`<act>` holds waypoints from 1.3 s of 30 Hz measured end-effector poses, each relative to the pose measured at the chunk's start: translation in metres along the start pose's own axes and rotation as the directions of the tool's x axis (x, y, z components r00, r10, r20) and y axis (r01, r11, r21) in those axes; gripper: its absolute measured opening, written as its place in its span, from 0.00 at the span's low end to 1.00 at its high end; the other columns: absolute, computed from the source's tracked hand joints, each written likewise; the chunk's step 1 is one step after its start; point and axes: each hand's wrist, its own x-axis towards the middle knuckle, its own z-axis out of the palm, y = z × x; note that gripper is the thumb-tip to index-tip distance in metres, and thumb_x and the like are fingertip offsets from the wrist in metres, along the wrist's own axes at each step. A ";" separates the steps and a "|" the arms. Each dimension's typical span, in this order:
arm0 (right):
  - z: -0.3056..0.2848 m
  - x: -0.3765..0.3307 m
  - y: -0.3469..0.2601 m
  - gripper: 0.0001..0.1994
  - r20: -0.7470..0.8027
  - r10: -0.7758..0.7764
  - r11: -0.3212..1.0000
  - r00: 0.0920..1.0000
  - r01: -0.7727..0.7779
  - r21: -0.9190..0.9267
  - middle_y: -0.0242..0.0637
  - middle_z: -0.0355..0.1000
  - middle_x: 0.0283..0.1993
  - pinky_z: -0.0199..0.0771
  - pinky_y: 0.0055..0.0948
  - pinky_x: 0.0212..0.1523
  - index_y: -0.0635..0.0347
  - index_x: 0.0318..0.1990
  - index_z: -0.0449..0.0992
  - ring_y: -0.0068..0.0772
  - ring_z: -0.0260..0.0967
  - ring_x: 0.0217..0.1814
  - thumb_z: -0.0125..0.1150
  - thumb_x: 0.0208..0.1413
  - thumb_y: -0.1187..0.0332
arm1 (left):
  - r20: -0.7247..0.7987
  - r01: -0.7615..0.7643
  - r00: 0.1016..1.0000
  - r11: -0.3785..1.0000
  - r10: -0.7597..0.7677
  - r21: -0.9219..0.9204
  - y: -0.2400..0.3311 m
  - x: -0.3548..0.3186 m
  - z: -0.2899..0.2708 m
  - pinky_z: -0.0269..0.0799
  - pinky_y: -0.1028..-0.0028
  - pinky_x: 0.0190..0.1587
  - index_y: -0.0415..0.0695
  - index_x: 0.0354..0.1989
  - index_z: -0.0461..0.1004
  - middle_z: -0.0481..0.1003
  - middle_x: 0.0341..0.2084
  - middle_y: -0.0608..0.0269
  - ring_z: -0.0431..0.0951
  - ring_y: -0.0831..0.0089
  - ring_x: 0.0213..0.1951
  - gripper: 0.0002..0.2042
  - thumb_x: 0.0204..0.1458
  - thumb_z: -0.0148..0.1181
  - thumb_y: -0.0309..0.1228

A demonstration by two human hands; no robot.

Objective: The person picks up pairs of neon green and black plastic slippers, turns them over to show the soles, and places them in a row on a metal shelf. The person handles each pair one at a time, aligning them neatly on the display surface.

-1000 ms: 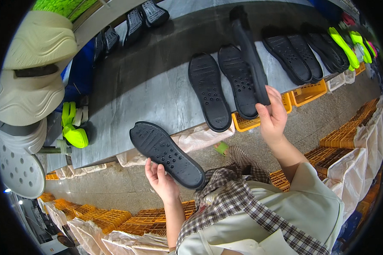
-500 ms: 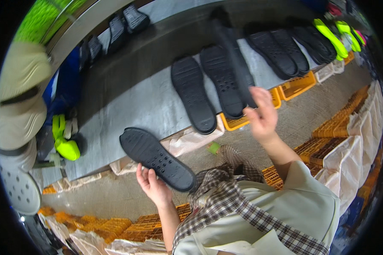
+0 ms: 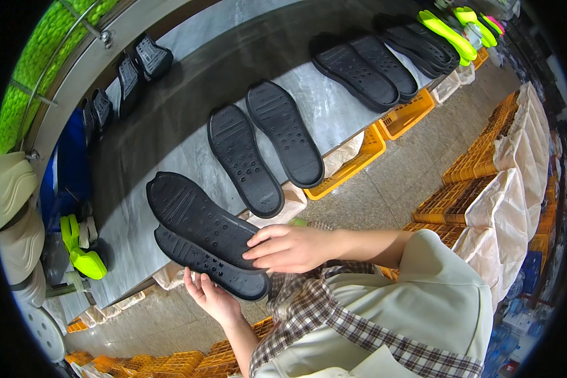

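At the bench's near edge, my left hand (image 3: 213, 303) grips a black shoe sole (image 3: 198, 258) from below, fingertips along its lower edge. My right hand (image 3: 291, 248) is closed on the near end of a second black sole (image 3: 192, 205), fingers lying over its top. This second sole overlaps the first, leaving a strip with small holes showing. Both point up and to the left. Just beyond them on the bench lie two separate black soles, a nearer one (image 3: 244, 165) and a farther one (image 3: 286, 135).
More black soles (image 3: 358, 70) lie in pairs farther right on the grey bench (image 3: 164, 148), beside neon-yellow pieces (image 3: 447, 36). Orange crates (image 3: 404, 116) stand under the bench edge. Stacked crates with white liners (image 3: 501, 208) stand at right. Beige moulded parts (image 3: 19, 236) hang at left.
My right hand has brought its sole from above the bench at right down onto the sole in my left hand. The view has shifted, and the bench's soles appear farther left.
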 end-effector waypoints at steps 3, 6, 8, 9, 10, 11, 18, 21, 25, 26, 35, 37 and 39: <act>0.000 -0.001 0.000 0.14 -0.021 0.001 1.000 1.000 -0.001 -0.013 0.37 0.69 0.55 0.68 0.35 0.54 0.62 0.43 0.76 0.41 0.62 0.59 0.64 0.46 0.72 | 0.001 0.006 1.000 1.000 -0.006 -0.006 0.000 0.000 0.002 0.69 0.77 0.48 0.46 0.59 0.60 0.68 0.46 0.62 0.70 0.76 0.45 0.19 0.58 0.47 0.23; 0.001 -0.002 0.001 0.14 -0.021 0.014 1.000 1.000 -0.015 -0.026 0.37 0.69 0.55 0.68 0.35 0.55 0.62 0.43 0.76 0.41 0.62 0.59 0.64 0.46 0.71 | 0.026 0.012 1.000 0.999 -0.011 -0.051 -0.001 0.001 0.004 0.69 0.77 0.48 0.46 0.59 0.61 0.69 0.45 0.62 0.70 0.76 0.46 0.19 0.58 0.47 0.22; 0.002 -0.003 0.001 0.14 -0.013 0.020 0.999 1.000 -0.020 -0.035 0.37 0.69 0.55 0.67 0.36 0.56 0.61 0.42 0.76 0.41 0.62 0.59 0.63 0.46 0.71 | 0.046 -0.006 0.999 0.999 0.008 -0.049 -0.002 0.001 0.003 0.69 0.78 0.47 0.46 0.59 0.61 0.69 0.45 0.63 0.70 0.76 0.45 0.19 0.58 0.47 0.22; 0.002 -0.003 0.001 0.13 -0.012 0.022 0.999 1.000 -0.023 -0.041 0.37 0.69 0.54 0.66 0.36 0.56 0.61 0.42 0.76 0.41 0.62 0.59 0.63 0.47 0.70 | 0.035 0.003 0.999 0.999 -0.001 -0.036 -0.002 0.002 0.003 0.69 0.78 0.46 0.46 0.59 0.61 0.69 0.46 0.63 0.70 0.76 0.46 0.19 0.58 0.47 0.22; 0.002 -0.003 0.001 0.13 -0.016 0.026 0.999 1.000 -0.026 -0.044 0.37 0.69 0.54 0.65 0.36 0.57 0.61 0.42 0.76 0.41 0.61 0.59 0.62 0.47 0.70 | 0.007 0.022 1.000 1.000 -0.022 -0.020 -0.003 0.003 0.003 0.70 0.78 0.46 0.46 0.59 0.61 0.69 0.46 0.63 0.70 0.76 0.46 0.19 0.58 0.47 0.23; 0.002 -0.003 0.001 0.13 0.004 0.043 0.997 0.999 -0.043 -0.059 0.36 0.70 0.54 0.65 0.37 0.57 0.61 0.41 0.77 0.40 0.61 0.60 0.63 0.47 0.69 | 0.046 0.011 0.999 0.999 -0.008 -0.052 -0.003 0.003 0.002 0.70 0.76 0.47 0.46 0.59 0.60 0.69 0.47 0.62 0.70 0.75 0.48 0.20 0.58 0.47 0.22; 0.002 0.001 0.001 0.11 -0.017 0.078 0.992 0.997 -0.079 -0.100 0.38 0.71 0.52 0.66 0.38 0.55 0.61 0.38 0.77 0.42 0.64 0.57 0.64 0.45 0.70 | 0.060 -0.019 0.998 0.995 0.025 -0.101 -0.006 0.008 -0.002 0.71 0.72 0.48 0.44 0.59 0.59 0.70 0.48 0.58 0.71 0.71 0.47 0.21 0.57 0.50 0.21; 0.000 0.002 0.000 0.11 -0.005 0.083 0.990 0.997 -0.083 -0.111 0.37 0.71 0.52 0.67 0.37 0.55 0.61 0.38 0.78 0.41 0.65 0.56 0.64 0.44 0.73 | 0.060 -0.008 0.998 0.989 0.017 -0.147 -0.007 0.008 -0.003 0.71 0.73 0.48 0.44 0.59 0.59 0.70 0.48 0.58 0.71 0.73 0.47 0.21 0.57 0.51 0.22; 0.000 0.003 -0.001 0.12 -0.003 0.087 0.987 0.996 -0.086 -0.132 0.36 0.71 0.52 0.68 0.37 0.54 0.59 0.38 0.78 0.41 0.66 0.56 0.64 0.42 0.74 | 0.026 0.007 1.000 0.991 -0.004 -0.131 -0.006 0.007 -0.003 0.71 0.73 0.47 0.44 0.59 0.58 0.70 0.49 0.58 0.72 0.73 0.46 0.21 0.57 0.52 0.23; 0.000 0.003 -0.001 0.12 -0.001 0.087 0.986 0.996 -0.086 -0.140 0.36 0.71 0.52 0.68 0.37 0.53 0.59 0.38 0.78 0.41 0.66 0.56 0.64 0.42 0.74 | 0.040 -0.001 0.999 0.990 0.007 -0.144 -0.005 0.006 -0.003 0.71 0.74 0.47 0.44 0.59 0.58 0.70 0.49 0.58 0.72 0.73 0.46 0.21 0.57 0.52 0.23; 0.001 0.006 0.004 0.12 0.015 0.127 0.964 0.992 -0.120 -0.236 0.37 0.72 0.51 0.67 0.38 0.55 0.59 0.39 0.78 0.42 0.65 0.57 0.64 0.42 0.73 | 0.025 -0.015 0.999 0.984 0.020 -0.177 -0.004 0.007 -0.006 0.71 0.77 0.43 0.44 0.59 0.59 0.71 0.47 0.61 0.72 0.77 0.43 0.21 0.57 0.52 0.22; 0.002 0.011 0.008 0.13 0.019 0.144 0.953 0.989 -0.134 -0.274 0.37 0.71 0.52 0.65 0.39 0.56 0.59 0.39 0.78 0.41 0.63 0.59 0.64 0.43 0.72 | 0.014 -0.018 1.000 0.982 0.021 -0.189 -0.003 0.006 -0.007 0.71 0.78 0.43 0.44 0.59 0.59 0.71 0.46 0.63 0.72 0.78 0.43 0.21 0.56 0.51 0.21; 0.004 0.018 0.014 0.13 0.026 0.144 0.941 0.989 -0.129 -0.314 0.37 0.71 0.52 0.65 0.39 0.57 0.59 0.40 0.78 0.42 0.62 0.59 0.64 0.43 0.72 | 0.014 -0.027 0.999 0.980 0.031 -0.196 0.000 0.004 -0.008 0.71 0.78 0.42 0.45 0.58 0.60 0.71 0.45 0.64 0.72 0.79 0.43 0.21 0.56 0.51 0.20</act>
